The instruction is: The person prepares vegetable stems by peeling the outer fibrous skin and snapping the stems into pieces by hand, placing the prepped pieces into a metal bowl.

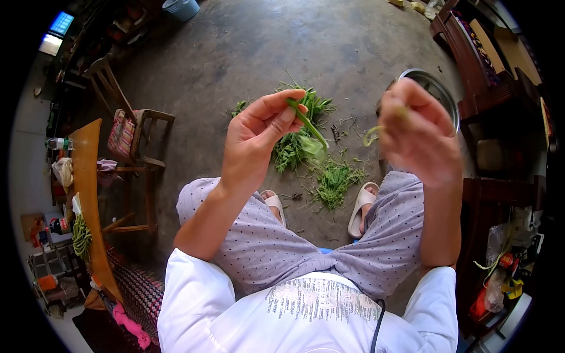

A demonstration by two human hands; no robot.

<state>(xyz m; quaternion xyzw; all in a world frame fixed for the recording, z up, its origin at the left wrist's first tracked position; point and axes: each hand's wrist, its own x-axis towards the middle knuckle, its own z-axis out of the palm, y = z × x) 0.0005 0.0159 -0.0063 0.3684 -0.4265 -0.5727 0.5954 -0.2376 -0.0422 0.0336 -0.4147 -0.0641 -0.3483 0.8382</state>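
Note:
My left hand (268, 120), in the middle of the view, pinches a green plant stem (307, 123) between thumb and fingers. The stem slants down to the right, and a pale, blurred leafy part hangs at its lower end. To the right, my right hand (421, 132) is raised and smeared by motion, its fingers bent together. A thin curled green strand (371, 136) trails from its left side. Below both hands, a heap of leafy greens (288, 150) lies on the floor, with a smaller pile of green scraps (334, 181) nearer my feet.
A metal basin (450, 97) stands behind my right hand, partly hidden by it. At left are a wooden chair (138, 120) and a wooden table (88, 176) with a bottle (59, 143). Dark wooden furniture (471, 112) lines the right. A blue bucket (181, 8) stands far back.

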